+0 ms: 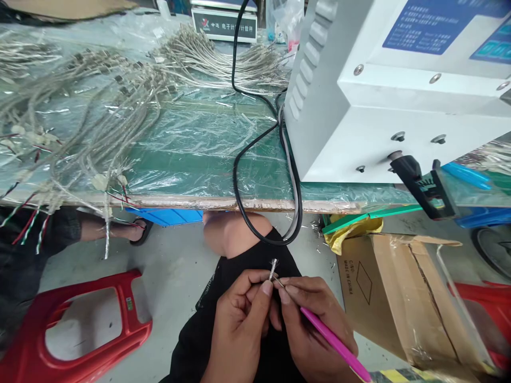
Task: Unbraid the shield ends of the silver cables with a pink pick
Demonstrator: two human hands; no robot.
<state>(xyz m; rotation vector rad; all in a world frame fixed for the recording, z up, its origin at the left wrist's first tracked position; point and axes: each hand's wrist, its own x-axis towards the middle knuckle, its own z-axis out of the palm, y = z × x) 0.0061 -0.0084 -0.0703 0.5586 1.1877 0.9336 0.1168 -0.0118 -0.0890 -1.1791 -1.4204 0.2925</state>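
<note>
Above my lap, my left hand (243, 319) pinches a short braided cable end (273, 268) between thumb and forefinger, its frayed silvery tip pointing up. My right hand (315, 324) grips a pink-handled tool (335, 343). The tool's thin metal tip meets the cable just beside my left fingertips. Both hands are close together, fingers nearly touching. The rest of the cable is hidden by my left hand.
A table edge (191, 202) runs ahead of my hands, with cable bundles (115, 111) at left. A white machine (335, 122) stands at right, a black cord (236, 181) hanging beside it. Below are a red stool (136, 314), a cardboard box (371, 292) and another person's leg (107, 227).
</note>
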